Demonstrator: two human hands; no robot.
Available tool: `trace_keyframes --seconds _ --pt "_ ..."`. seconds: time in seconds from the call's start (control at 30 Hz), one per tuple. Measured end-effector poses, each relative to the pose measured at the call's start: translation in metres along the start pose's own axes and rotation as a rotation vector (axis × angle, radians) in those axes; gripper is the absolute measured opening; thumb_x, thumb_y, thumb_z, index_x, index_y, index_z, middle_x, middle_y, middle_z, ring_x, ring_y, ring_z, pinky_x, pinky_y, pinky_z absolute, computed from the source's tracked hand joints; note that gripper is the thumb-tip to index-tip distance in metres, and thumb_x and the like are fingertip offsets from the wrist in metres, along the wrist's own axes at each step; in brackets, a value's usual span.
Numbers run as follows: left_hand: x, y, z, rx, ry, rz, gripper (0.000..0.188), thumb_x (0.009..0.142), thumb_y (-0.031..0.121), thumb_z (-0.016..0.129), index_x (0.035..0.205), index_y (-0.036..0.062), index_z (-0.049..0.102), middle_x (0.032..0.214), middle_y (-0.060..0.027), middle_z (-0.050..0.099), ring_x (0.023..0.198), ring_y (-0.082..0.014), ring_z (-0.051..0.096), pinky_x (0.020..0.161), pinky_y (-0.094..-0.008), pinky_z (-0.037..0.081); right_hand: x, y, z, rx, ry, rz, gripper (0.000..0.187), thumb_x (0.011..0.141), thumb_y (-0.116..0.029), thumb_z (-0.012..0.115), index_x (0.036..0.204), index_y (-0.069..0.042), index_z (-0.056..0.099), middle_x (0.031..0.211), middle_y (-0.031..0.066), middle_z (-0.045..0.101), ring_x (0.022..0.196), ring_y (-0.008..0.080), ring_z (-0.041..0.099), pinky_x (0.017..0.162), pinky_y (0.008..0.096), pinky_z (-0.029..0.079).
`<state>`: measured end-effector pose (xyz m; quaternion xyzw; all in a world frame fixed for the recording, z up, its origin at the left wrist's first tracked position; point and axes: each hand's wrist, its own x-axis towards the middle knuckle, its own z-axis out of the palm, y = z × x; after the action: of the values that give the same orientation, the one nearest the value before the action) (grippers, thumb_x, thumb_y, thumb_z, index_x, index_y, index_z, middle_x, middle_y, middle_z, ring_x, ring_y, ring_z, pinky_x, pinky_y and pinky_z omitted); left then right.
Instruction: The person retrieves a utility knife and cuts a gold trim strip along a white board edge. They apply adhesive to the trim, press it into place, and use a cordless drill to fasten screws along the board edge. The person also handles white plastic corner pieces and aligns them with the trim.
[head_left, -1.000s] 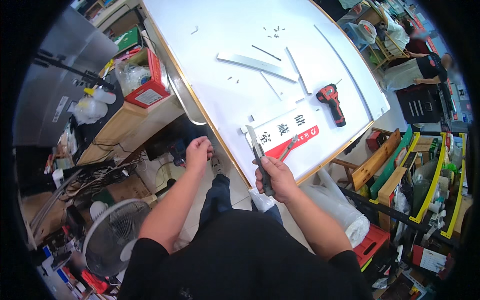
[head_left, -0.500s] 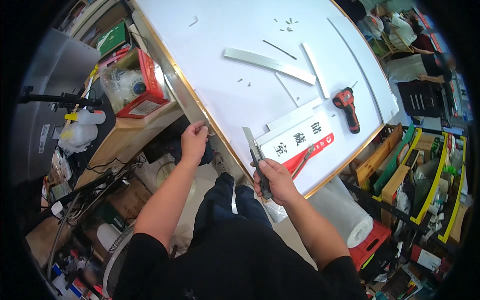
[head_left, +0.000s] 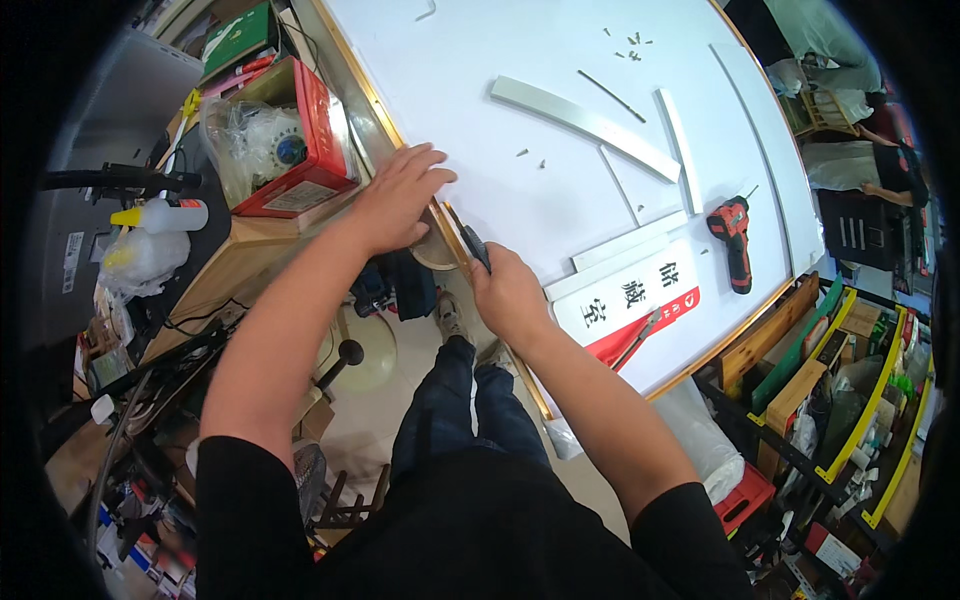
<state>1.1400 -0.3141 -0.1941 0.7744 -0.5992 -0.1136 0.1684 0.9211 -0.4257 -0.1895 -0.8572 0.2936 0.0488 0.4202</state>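
Note:
My right hand [head_left: 512, 292] grips a dark utility knife [head_left: 476, 246], its blade end at the gold edging [head_left: 372, 98] of the large white tabletop [head_left: 470, 45]. Farther along that same edge lies my left hand [head_left: 393, 203], fingers stretched flat over the edging and onto the white surface, with nothing visible in them. To the right of the knife sits a white and red sign plate [head_left: 610, 312] with dark characters. A slim grey tool [head_left: 638, 340] rests across its red part. The knife's blade tip is hard to make out against the edge.
Metal bars [head_left: 590, 130], several screws and a red-black cordless drill [head_left: 735, 245] lie on the tabletop. At left, a red box [head_left: 325, 135] stands on a wooden bench beside a spray bottle [head_left: 165, 215]. A plastic-wrapped roll [head_left: 705, 445] and crowded shelves [head_left: 850, 390] are at right.
My left hand has moved up and opened out onto the table edge. My right hand has brought the knife up and left against the edging. The view has shifted, so the tabletop appears farther right.

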Motion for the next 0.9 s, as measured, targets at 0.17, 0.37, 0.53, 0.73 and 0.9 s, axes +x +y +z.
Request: trace_keyframes --seconds 0.17,0.37,0.53,0.73,0.9 --pt "0.029 -0.01 -0.001 -0.048 -0.228 0.179 0.057 0.068 0.0 0.08 0.121 0.0125 0.063 0.133 -0.01 0.056 0.134 -0.0342 0.049 0.113 -0.046 0.041 0.002 -0.009 0.001 -0.041 0.017 0.013 0.028 0.103 -0.023 0.059 0.117 0.001 0.059 0.107 0.0267 0.067 0.096 0.0482 0.067 0.085 0.0561 0.054" --pt "0.038 -0.021 0.013 -0.16 -0.286 0.14 0.028 0.072 0.004 0.077 0.096 0.0146 0.069 0.11 -0.007 0.062 0.113 -0.0323 0.057 0.098 -0.0446 0.046 0.001 -0.014 0.001 -0.038 -0.034 0.1 0.035 0.103 -0.024 0.059 0.126 0.002 0.06 0.112 0.0281 0.068 0.104 0.0478 0.065 0.089 0.0546 0.052" --pt "0.039 -0.025 0.02 -0.206 -0.25 0.12 0.031 0.067 0.0 0.079 0.093 0.0132 0.069 0.107 -0.0063 0.062 0.11 -0.0324 0.057 0.096 -0.0428 0.047 0.0 -0.015 -0.001 -0.058 -0.033 0.056 0.037 0.103 -0.023 0.06 0.128 0.003 0.059 0.108 0.0266 0.068 0.1 0.0471 0.066 0.086 0.0536 0.054" --pt "0.037 -0.027 0.023 -0.225 -0.211 0.131 0.033 0.064 -0.004 0.079 0.091 0.012 0.068 0.107 -0.0063 0.062 0.107 -0.0324 0.057 0.093 -0.0423 0.048 0.003 -0.016 -0.002 -0.106 -0.056 0.031 0.036 0.102 -0.022 0.06 0.125 0.004 0.06 0.103 0.0276 0.069 0.096 0.0476 0.067 0.085 0.0541 0.054" --pt "0.037 -0.028 0.025 -0.238 -0.18 0.152 0.032 0.063 -0.004 0.079 0.089 0.0117 0.068 0.105 -0.0065 0.062 0.104 -0.0315 0.058 0.088 -0.0413 0.05 0.006 -0.014 -0.002 -0.138 -0.015 -0.062 0.021 0.1 -0.017 0.059 0.107 0.002 0.056 0.096 0.0264 0.068 0.087 0.0467 0.069 0.076 0.0543 0.056"
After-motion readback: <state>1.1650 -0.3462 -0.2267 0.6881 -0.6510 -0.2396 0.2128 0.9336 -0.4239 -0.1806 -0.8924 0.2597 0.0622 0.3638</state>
